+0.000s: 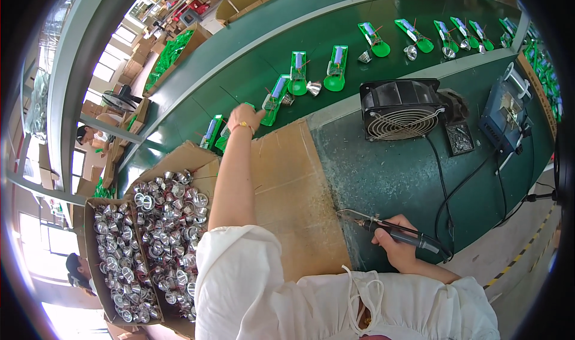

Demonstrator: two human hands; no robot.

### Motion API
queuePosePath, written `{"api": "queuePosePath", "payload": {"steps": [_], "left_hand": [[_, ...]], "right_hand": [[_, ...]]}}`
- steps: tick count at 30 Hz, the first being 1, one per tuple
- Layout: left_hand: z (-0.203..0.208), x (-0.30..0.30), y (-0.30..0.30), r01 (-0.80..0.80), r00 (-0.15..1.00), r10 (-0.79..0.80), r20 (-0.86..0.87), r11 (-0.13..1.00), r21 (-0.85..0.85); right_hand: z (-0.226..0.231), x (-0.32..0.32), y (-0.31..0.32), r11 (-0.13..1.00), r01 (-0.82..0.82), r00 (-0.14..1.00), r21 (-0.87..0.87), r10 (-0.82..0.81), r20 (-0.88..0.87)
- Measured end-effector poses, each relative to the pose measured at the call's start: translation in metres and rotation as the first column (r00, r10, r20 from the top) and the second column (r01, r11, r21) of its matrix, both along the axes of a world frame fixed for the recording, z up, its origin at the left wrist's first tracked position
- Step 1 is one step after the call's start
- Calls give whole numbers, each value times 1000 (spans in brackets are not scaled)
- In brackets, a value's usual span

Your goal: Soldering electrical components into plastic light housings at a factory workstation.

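Observation:
My left hand [245, 118] reaches across to the conveyor with its fingers curled over a green plastic housing [222, 141], parts of which show on either side of the hand. Just right of it lies another green housing [275, 98] with a blue-lilac cylinder in it and a small silver reflector beside it. At the right, my right hand [398, 242] is closed around the black handle of a soldering iron [404, 236]. A thin curved metal tube runs along the iron's front, and its tip is over the edge of the cardboard sheet [293, 184].
Cardboard boxes of silver reflectors [173, 220] stand at my left. A black fan [400, 109], a small tray [460, 139] and a blue solder-feeding machine [506, 115] occupy the right side, with cables trailing. More green housings [374, 39] line the conveyor [239, 76]. Other people are at far left.

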State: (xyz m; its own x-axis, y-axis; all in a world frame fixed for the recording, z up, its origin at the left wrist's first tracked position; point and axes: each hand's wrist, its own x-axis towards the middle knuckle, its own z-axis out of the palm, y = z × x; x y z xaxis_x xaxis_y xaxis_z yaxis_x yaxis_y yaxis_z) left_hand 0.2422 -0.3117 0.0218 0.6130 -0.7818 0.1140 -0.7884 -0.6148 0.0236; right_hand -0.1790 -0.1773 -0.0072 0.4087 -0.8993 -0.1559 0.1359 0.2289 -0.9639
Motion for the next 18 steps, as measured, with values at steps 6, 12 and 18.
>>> {"api": "queuePosePath", "payload": {"steps": [6, 12, 18], "left_hand": [[7, -65, 65, 48, 997, -53, -52, 994, -98], [-2, -186, 226, 137, 989, -150, -18, 941, -310], [-2, -183, 304, -102, 990, 136, 47, 893, -439]], "right_hand": [[-8, 3, -1, 998, 6, 1000, -61, -7, -16], [-6, 2, 2, 993, 34, 999, -110, -37, -25], [-11, 2, 8, 968, 25, 998, -248, -40, -54]]}}
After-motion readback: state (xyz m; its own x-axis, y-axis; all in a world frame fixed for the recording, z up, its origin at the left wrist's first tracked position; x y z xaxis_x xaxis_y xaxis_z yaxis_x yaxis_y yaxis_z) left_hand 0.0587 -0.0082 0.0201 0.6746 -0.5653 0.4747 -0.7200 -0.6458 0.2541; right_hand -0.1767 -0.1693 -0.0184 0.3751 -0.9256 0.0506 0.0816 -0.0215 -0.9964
